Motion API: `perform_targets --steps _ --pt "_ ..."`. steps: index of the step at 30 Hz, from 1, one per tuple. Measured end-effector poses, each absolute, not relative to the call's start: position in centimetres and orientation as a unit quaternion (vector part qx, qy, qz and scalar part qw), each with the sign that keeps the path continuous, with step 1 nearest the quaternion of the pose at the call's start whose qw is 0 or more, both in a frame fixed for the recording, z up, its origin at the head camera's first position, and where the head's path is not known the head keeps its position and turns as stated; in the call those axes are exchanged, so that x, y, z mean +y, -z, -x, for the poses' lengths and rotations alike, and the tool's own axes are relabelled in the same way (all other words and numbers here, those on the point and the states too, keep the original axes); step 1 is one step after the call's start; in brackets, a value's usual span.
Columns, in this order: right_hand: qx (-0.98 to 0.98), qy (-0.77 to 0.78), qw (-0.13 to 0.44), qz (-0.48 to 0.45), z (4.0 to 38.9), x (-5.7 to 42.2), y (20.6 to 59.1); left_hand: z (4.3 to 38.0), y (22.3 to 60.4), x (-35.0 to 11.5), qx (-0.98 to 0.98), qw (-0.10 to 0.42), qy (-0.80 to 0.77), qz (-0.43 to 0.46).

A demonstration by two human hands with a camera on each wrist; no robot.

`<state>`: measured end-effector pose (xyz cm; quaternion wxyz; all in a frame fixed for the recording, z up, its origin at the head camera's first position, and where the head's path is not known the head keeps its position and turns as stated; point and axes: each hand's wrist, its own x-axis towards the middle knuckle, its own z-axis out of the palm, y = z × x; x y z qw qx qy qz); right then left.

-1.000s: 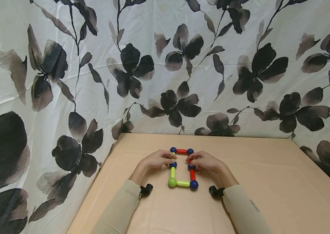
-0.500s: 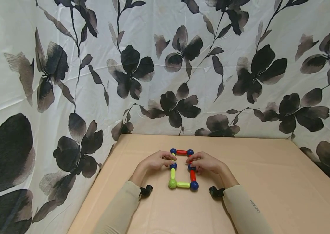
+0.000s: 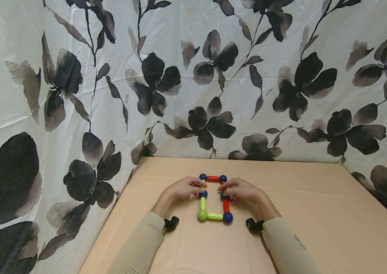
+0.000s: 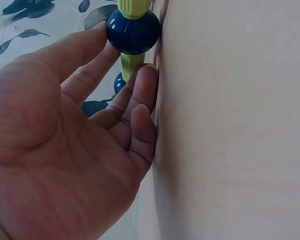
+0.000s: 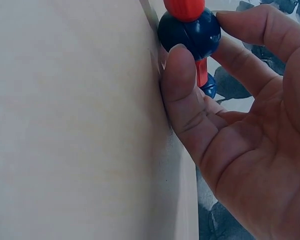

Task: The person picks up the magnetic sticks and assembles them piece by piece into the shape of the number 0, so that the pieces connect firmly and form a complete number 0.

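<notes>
A rectangle of magnetic rods and balls lies on the table, with blue balls at three corners and a green ball (image 3: 202,215) at the near left. Green rods (image 3: 215,216) form its left and near sides; red rods (image 3: 213,178) form the far and right sides. My left hand (image 3: 187,187) holds the left side, thumb against the middle blue ball (image 4: 134,32) and fingers curled by the green rod beyond. On the right side, my right hand (image 3: 244,189) grips around another middle blue ball (image 5: 190,35), its fingers partly hiding the red rod behind.
The tan table (image 3: 317,213) extends on both sides of the rectangle. A white cloth with dark flowers (image 3: 248,87) hangs behind and to the left. Black wrist cameras (image 3: 171,223) sit at both sleeve cuffs.
Both hands and the rectangle keep their places. Only a slight shift of the head view shows between the first frame and now.
</notes>
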<state>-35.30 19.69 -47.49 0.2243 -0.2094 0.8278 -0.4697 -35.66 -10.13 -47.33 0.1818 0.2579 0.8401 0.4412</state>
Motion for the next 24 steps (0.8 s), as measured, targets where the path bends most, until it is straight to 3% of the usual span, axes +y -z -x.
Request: perform_targets --steps 24 --pt "0.826 0.472 0.219 0.216 35.15 19.80 47.36 35.74 47.40 -10.12 0.837 0.177 -0.447 -0.261"
